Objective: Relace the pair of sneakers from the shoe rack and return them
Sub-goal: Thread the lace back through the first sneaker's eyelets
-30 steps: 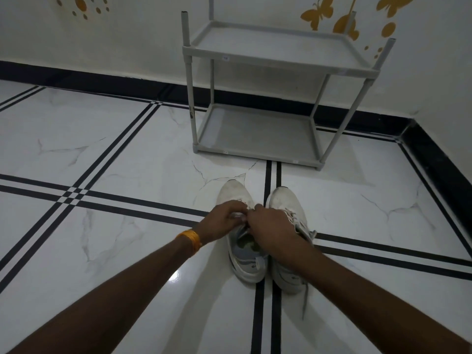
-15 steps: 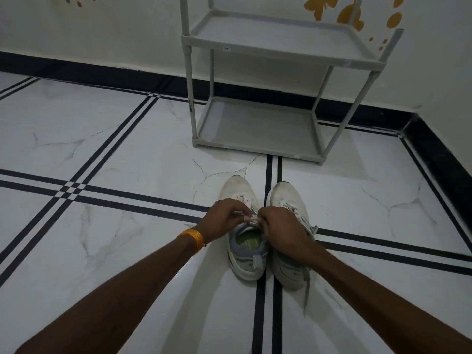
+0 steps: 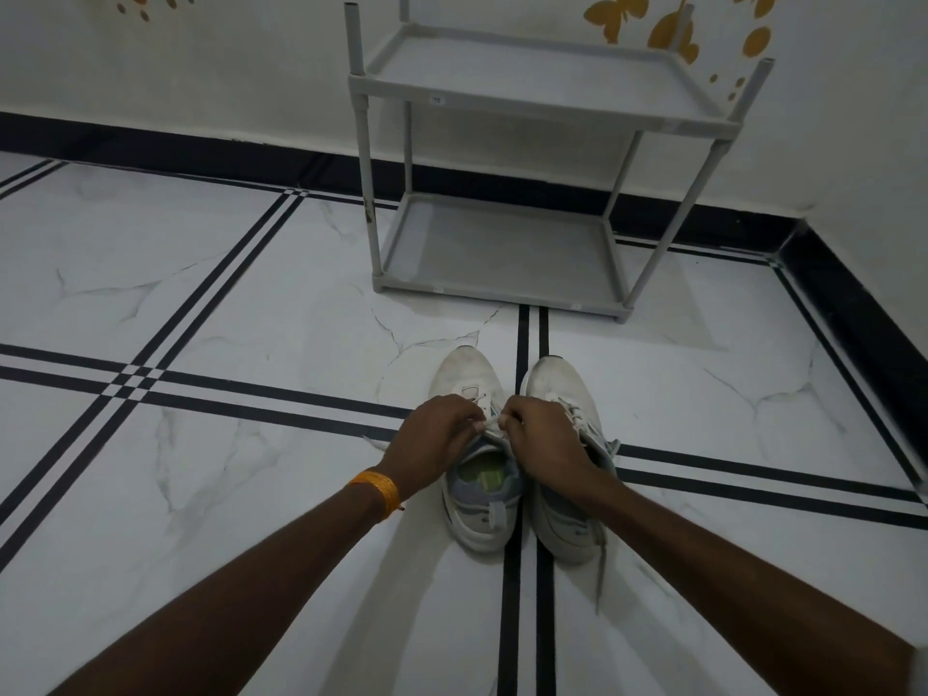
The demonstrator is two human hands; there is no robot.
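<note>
Two white sneakers stand side by side on the floor, toes pointing at the rack. The left sneaker (image 3: 467, 379) has a grey collar and a green insole. The right sneaker (image 3: 557, 384) has a loose lace trailing off its heel. My left hand (image 3: 437, 434) and my right hand (image 3: 540, 434) meet over the left sneaker's tongue. Each hand pinches a white lace (image 3: 489, 423) end of that sneaker. My right hand hides part of the right sneaker's lacing.
A grey two-shelf shoe rack (image 3: 547, 113) stands against the wall just beyond the sneakers, both shelves bare. White marble floor with black stripes spreads all around. A black skirting runs along the wall and the right corner.
My hands have drawn slightly apart over the left sneaker, with the lace now showing between them. The view has tilted a little closer to the shoes.
</note>
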